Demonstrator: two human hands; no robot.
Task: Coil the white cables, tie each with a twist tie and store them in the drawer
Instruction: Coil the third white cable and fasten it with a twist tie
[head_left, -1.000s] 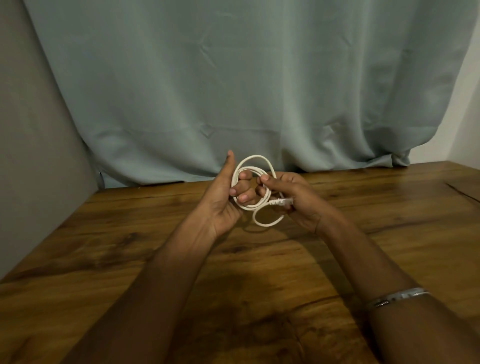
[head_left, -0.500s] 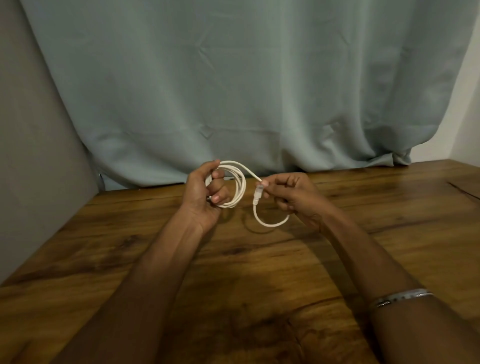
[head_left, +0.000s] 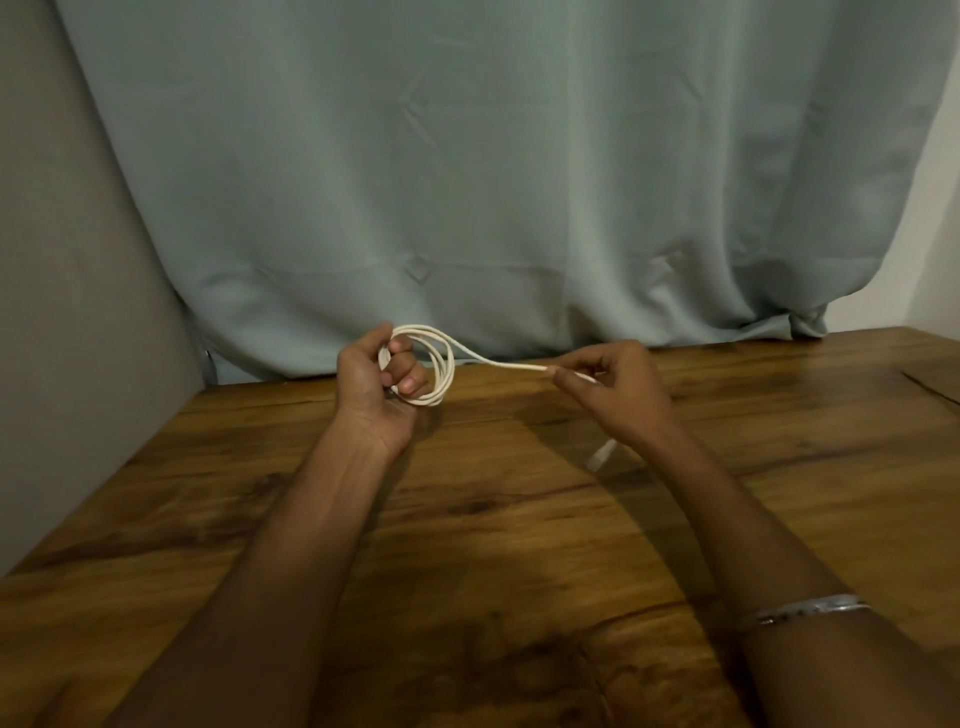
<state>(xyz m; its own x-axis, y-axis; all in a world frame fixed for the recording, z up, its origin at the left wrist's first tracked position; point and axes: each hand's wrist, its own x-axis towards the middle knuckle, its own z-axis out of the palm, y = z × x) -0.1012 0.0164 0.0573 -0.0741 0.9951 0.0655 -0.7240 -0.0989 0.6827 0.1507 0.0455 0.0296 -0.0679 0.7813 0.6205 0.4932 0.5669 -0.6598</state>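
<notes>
A white cable (head_left: 445, 366) is wound into a small coil of several loops above the far middle of the wooden table (head_left: 519, 519). My left hand (head_left: 376, 382) grips the coil, with its fingers curled through the loops. A straight stretch of the cable runs right from the coil to my right hand (head_left: 613, 387), which pinches it between thumb and fingertips. The cable's free end with its white plug (head_left: 600, 457) hangs blurred below my right hand. No twist tie or drawer is in view.
A pale green curtain (head_left: 493, 182) hangs behind the table and touches its far edge. A grey wall (head_left: 78, 312) closes the left side. A silver bracelet (head_left: 802, 610) sits on my right wrist.
My hands have moved apart: the left drew the coil to the left, the right slid right along the cable, pulling a loop out straight. The plug now hangs below my right hand.
</notes>
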